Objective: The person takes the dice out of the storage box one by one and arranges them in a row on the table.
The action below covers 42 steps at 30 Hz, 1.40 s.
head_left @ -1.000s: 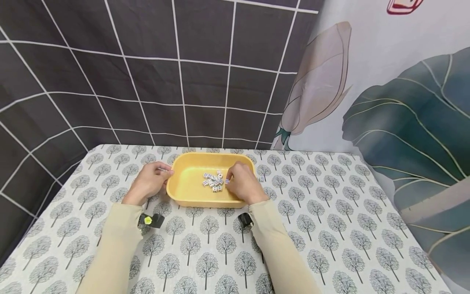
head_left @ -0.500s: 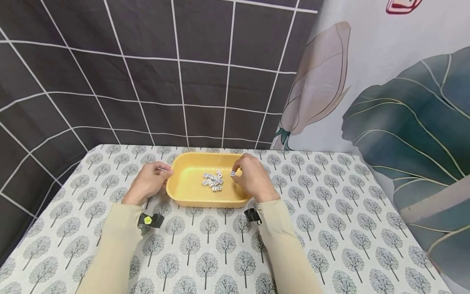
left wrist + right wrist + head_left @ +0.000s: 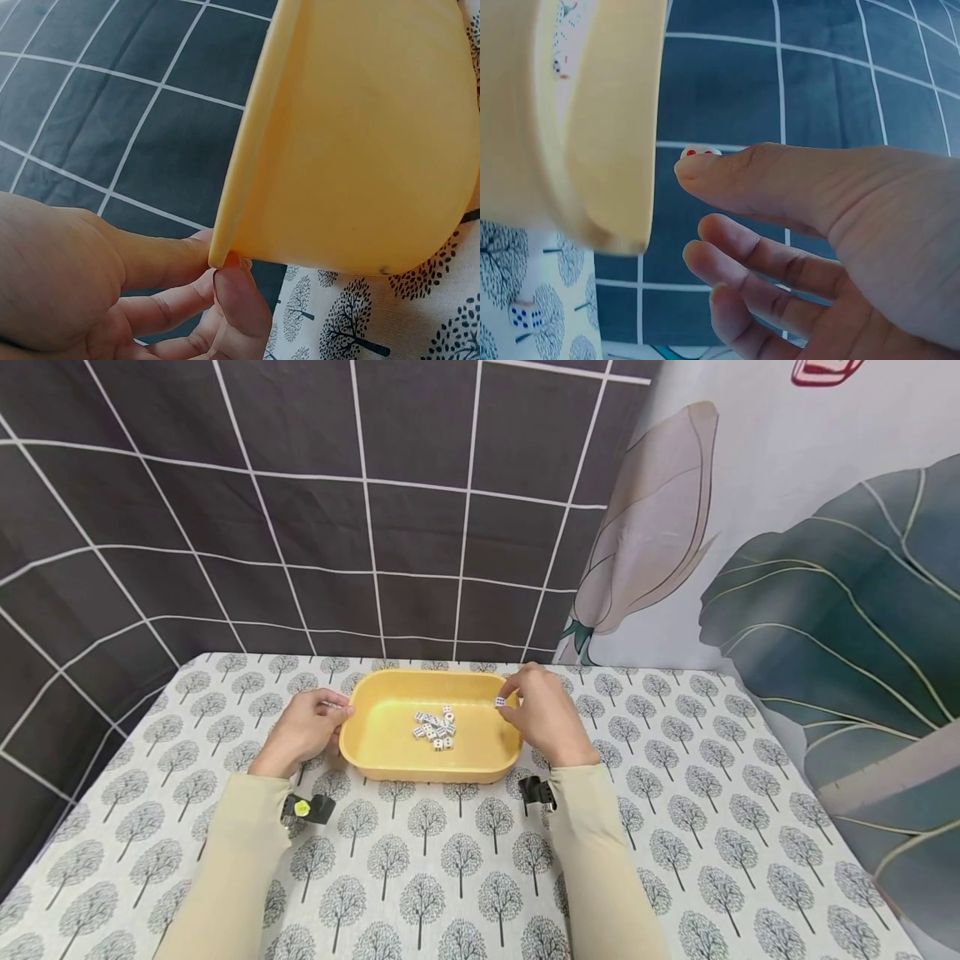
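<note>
A yellow plastic basin (image 3: 427,774) stands on the table, with several white dice (image 3: 429,720) piled inside, right of its middle. My left hand (image 3: 300,731) pinches the basin's left rim between thumb and fingers; the left wrist view shows the thumb (image 3: 241,296) against the rim's edge. Over the right rim, my right hand (image 3: 553,714) pinches one white die (image 3: 500,702) between thumb and forefinger. The right wrist view shows red pips on this die, mostly covered by the thumb, and the other fingers (image 3: 735,281) loosely bent. Another die (image 3: 526,315) lies on the cloth outside the basin.
A white cloth with grey tree prints (image 3: 420,902) covers the table. Behind it hangs a dark curtain with a white grid (image 3: 300,527), and a flower-printed curtain (image 3: 660,527) hangs at the right. Both wrists wear black camera mounts (image 3: 309,810).
My right hand has lifted the die from beside the pile and carried it rightward to the basin's right rim. My left hand has stayed on the left rim.
</note>
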Motion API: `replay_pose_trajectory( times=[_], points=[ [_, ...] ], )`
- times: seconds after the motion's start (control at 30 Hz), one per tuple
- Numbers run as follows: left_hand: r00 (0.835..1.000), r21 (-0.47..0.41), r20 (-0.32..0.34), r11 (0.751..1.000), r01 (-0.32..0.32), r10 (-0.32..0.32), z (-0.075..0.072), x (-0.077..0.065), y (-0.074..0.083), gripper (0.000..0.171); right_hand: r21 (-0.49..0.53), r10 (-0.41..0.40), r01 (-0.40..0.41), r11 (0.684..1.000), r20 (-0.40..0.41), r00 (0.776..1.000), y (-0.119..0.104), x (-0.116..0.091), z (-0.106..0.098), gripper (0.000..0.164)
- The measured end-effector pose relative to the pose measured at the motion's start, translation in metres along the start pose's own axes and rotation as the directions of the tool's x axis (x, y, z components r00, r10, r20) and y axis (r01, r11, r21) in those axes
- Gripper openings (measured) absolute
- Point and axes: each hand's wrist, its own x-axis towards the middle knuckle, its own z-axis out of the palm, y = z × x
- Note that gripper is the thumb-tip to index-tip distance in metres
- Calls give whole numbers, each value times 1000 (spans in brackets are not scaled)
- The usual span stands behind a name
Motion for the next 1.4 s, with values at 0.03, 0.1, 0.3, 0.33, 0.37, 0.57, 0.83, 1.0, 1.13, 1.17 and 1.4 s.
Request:
replay_pose_trajectory(
  times=[0.03, 0.1, 0.3, 0.33, 0.37, 0.57, 0.83, 1.0, 1.13, 1.17, 1.4],
  points=[
    [1000, 0, 0, 1000, -1, 1, 0, 0, 0, 35, -1, 2, -2, 1000, -2, 1000, 2, 0, -2, 15],
    [1000, 1, 0, 1000, -1, 1, 0, 0, 0, 34, 3, 12, -12, 1000, -5, 1000, 5, 0, -5, 17],
    [1000, -3, -1, 1000, 1, -1, -1, 0, -1, 35, 4, 48, -48, 999, -11, 999, 15, 0, -12, 21],
    [1000, -6, 0, 1000, 3, -3, 0, 0, -1, 34, 1, 52, -52, 999, -8, 999, 17, -1, -13, 21],
    [1000, -8, 1, 1000, 2, -2, 0, 0, -1, 35, 1, 56, -56, 998, -5, 998, 18, -1, -14, 22],
    [1000, -2, -1, 1000, 4, -4, -1, -1, -1, 35, -5, 71, -71, 997, -3, 997, 30, -1, -17, 21],
    [1000, -6, -6, 1000, 2, -2, 0, -2, 1, 35, -10, 95, -95, 995, 3, 995, 43, 0, -19, 20],
    [1000, -22, -3, 1000, 12, -12, 2, -2, 1, 34, -13, 123, -123, 992, 7, 992, 52, 0, -19, 18],
    [1000, -20, -5, 1000, 14, -15, 3, -2, 1, 34, -8, 154, -154, 988, 23, 988, 60, 0, -16, 20],
    [1000, -18, -6, 1000, 13, -13, 3, -1, 0, 33, -5, 163, -163, 987, 26, 986, 61, 0, -15, 20],
    [1000, -10, -7, 1000, 7, -7, 0, 1, -1, 33, 6, 198, -199, 980, 57, 978, 69, 5, -11, 21]
  ],
)
